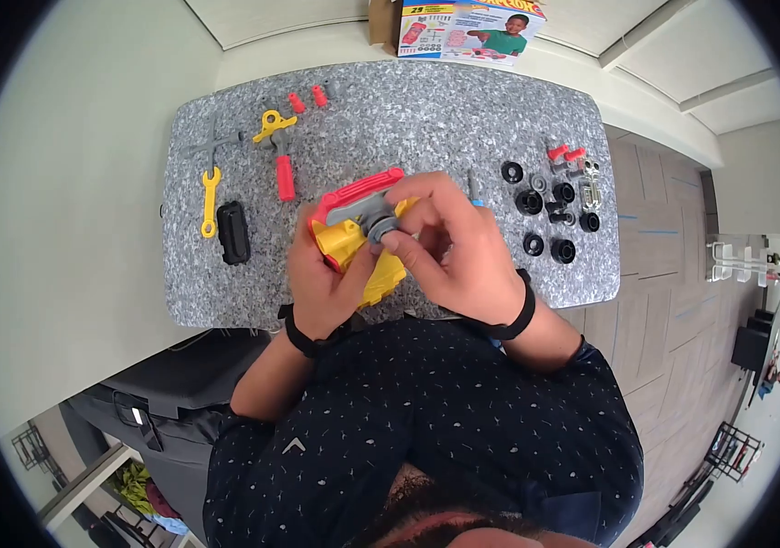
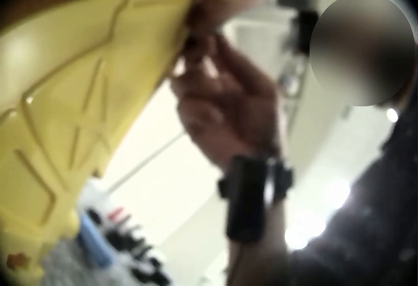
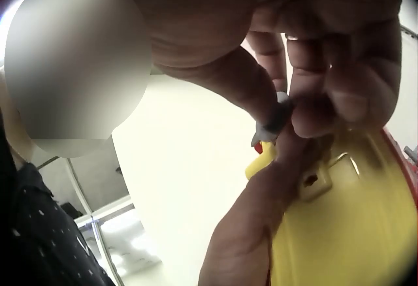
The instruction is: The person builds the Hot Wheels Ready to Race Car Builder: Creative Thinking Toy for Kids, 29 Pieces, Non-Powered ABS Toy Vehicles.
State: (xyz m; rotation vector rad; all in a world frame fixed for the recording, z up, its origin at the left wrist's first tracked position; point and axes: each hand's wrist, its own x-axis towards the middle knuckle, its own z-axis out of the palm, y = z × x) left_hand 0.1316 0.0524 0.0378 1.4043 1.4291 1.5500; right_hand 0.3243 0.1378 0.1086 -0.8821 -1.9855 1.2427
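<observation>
Over the table's near edge, in the head view, my left hand (image 1: 317, 283) grips a toy vehicle body of yellow (image 1: 381, 285) and red (image 1: 364, 187) plastic from its left side. My right hand (image 1: 470, 260) pinches a grey plastic part (image 1: 373, 217) against the body, thumb and fingers at its round end. The left thumb lies close by that same end. From the right wrist, the grey part (image 3: 269, 129) shows between thumb and fingertips, above the yellow shell (image 3: 346, 227). Yellow plastic (image 2: 72, 96) fills the left of the blurred left wrist view.
On the grey speckled table (image 1: 390, 119) lie a yellow wrench (image 1: 211, 205), grey cross-shaped tool (image 1: 214, 143), red-handled tool (image 1: 286, 178), black part (image 1: 234, 235) and red pieces (image 1: 297, 102). At the right are several black wheels (image 1: 529, 202). A picture box (image 1: 472, 32) stands behind.
</observation>
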